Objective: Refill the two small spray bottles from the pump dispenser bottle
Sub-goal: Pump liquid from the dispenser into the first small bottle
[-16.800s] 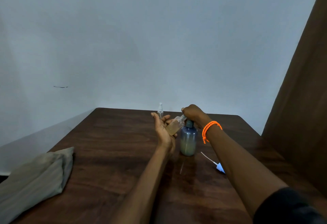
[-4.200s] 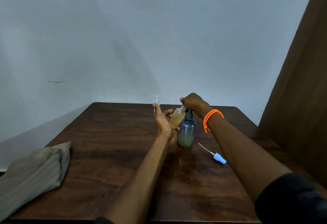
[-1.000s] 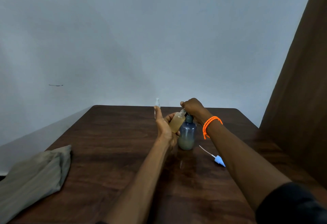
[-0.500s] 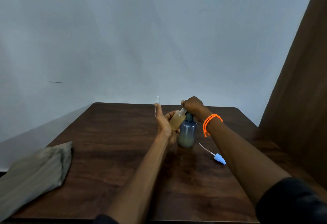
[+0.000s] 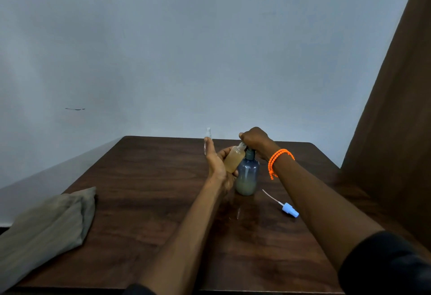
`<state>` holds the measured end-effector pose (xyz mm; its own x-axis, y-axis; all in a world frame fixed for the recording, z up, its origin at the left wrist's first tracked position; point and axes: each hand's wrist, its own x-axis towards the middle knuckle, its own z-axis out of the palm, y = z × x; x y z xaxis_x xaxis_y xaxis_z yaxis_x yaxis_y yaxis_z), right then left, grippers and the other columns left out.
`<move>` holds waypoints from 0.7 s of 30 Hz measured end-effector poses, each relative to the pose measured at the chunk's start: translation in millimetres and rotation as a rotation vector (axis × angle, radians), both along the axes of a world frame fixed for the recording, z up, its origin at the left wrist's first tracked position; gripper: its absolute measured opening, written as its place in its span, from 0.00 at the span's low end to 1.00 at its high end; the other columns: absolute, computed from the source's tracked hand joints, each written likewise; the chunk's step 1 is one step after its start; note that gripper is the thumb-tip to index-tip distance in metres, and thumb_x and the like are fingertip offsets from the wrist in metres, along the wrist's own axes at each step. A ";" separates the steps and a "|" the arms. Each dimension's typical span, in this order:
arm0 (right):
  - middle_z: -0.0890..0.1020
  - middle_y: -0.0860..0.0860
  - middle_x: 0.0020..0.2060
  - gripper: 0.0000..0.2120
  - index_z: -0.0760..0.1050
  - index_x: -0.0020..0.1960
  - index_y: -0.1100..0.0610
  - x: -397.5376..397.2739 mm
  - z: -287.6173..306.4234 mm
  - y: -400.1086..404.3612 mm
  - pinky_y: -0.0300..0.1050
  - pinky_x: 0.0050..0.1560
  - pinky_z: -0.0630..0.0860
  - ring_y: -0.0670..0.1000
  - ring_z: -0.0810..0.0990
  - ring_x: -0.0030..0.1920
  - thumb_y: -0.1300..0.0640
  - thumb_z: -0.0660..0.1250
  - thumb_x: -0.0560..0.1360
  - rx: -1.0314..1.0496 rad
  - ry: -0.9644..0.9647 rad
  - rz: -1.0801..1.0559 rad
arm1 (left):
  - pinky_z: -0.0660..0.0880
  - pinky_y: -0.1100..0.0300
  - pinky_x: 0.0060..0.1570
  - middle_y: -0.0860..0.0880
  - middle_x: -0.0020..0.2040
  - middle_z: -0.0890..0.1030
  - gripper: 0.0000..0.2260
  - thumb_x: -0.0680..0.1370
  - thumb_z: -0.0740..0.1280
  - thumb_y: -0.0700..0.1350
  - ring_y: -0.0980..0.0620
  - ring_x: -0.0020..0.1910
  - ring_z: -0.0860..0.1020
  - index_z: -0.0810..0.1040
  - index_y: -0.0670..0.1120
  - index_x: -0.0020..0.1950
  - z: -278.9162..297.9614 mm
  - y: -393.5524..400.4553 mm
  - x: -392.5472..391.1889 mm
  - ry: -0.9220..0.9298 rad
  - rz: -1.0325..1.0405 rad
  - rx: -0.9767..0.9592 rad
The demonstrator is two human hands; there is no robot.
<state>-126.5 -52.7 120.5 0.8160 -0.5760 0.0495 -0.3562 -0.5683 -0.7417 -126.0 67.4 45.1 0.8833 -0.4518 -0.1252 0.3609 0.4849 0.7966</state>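
Observation:
A blue-grey pump dispenser bottle [image 5: 247, 175] stands mid-table, with pale liquid low inside. My right hand [image 5: 255, 139] is closed over its pump head, which is hidden beneath the fingers. My left hand [image 5: 218, 166] holds a small open spray bottle [image 5: 234, 158] of amber liquid, tilted with its mouth up against the pump spout. A second small clear spray bottle [image 5: 208, 135] stands upright behind my left hand, partly hidden. A light blue spray cap with its white dip tube [image 5: 288, 209] lies on the table to the right of the dispenser.
The dark wooden table [image 5: 144, 192] backs onto a pale wall. A folded grey-green cloth [image 5: 46, 227] lies on the near left corner. A brown curtain [image 5: 396, 112] hangs along the right side. An orange bead bracelet [image 5: 277, 158] circles my right wrist.
Both hands keep their hold at the dispenser; the small bottle stays tilted at the spout. Only the view shifts slightly between frames.

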 end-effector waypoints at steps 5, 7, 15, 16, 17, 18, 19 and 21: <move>0.74 0.54 0.32 0.14 0.67 0.34 0.58 0.9 -5.4 1.0 0.44 0.35 0.68 0.52 0.72 0.35 0.59 0.63 0.78 0.067 -0.039 -0.009 | 0.63 0.60 0.22 0.42 0.42 0.83 0.49 0.73 0.47 0.81 0.48 0.27 0.73 0.82 0.38 0.59 -2.0 -2.1 1.6 -0.008 0.009 0.011; 0.74 0.54 0.33 0.14 0.68 0.34 0.58 0.1 -8.5 1.1 0.44 0.36 0.69 0.51 0.72 0.34 0.59 0.63 0.78 0.099 -0.053 -0.013 | 0.63 0.60 0.22 0.42 0.41 0.83 0.48 0.73 0.47 0.80 0.48 0.27 0.73 0.81 0.39 0.57 -1.9 -1.0 0.5 -0.007 0.017 0.023; 0.75 0.54 0.31 0.14 0.70 0.36 0.59 0.3 2.7 -1.2 0.43 0.35 0.69 0.52 0.72 0.33 0.57 0.63 0.79 0.117 -0.019 0.010 | 0.63 0.60 0.21 0.42 0.40 0.83 0.49 0.74 0.47 0.80 0.48 0.27 0.73 0.81 0.37 0.61 3.1 -0.9 -1.7 -0.006 0.006 0.016; 0.75 0.53 0.32 0.14 0.69 0.36 0.59 0.9 0.8 -1.3 0.42 0.34 0.68 0.51 0.72 0.33 0.57 0.63 0.79 0.098 -0.016 0.003 | 0.63 0.60 0.21 0.42 0.40 0.82 0.49 0.74 0.47 0.80 0.48 0.27 0.73 0.81 0.37 0.61 2.0 -1.9 -0.7 -0.005 0.007 0.022; 0.74 0.53 0.32 0.14 0.69 0.35 0.58 1.8 -2.3 -1.4 0.43 0.34 0.68 0.52 0.72 0.34 0.58 0.63 0.78 0.078 -0.012 -0.001 | 0.63 0.60 0.21 0.43 0.39 0.82 0.49 0.74 0.47 0.80 0.48 0.26 0.73 0.81 0.37 0.60 0.8 -1.7 -0.7 -0.004 0.012 0.028; 0.74 0.53 0.32 0.13 0.68 0.34 0.58 2.5 -4.4 -0.9 0.44 0.36 0.69 0.52 0.72 0.35 0.59 0.63 0.78 0.067 -0.007 -0.004 | 0.63 0.60 0.22 0.43 0.39 0.82 0.48 0.74 0.47 0.80 0.48 0.26 0.72 0.81 0.37 0.59 0.4 -0.9 -0.5 -0.005 0.015 0.031; 0.74 0.53 0.32 0.13 0.68 0.34 0.58 2.8 -5.2 -1.0 0.45 0.37 0.69 0.53 0.73 0.37 0.59 0.63 0.77 0.055 -0.012 -0.008 | 0.63 0.60 0.22 0.43 0.39 0.82 0.48 0.74 0.47 0.80 0.48 0.26 0.72 0.81 0.38 0.59 1.2 0.0 -0.6 -0.006 0.009 0.033; 0.73 0.53 0.32 0.14 0.68 0.34 0.58 1.2 -2.4 0.3 0.45 0.39 0.69 0.53 0.73 0.38 0.60 0.63 0.77 0.038 -0.014 -0.010 | 0.63 0.60 0.22 0.43 0.38 0.82 0.48 0.75 0.46 0.79 0.48 0.26 0.72 0.81 0.37 0.60 2.5 1.3 -1.7 -0.006 0.002 0.035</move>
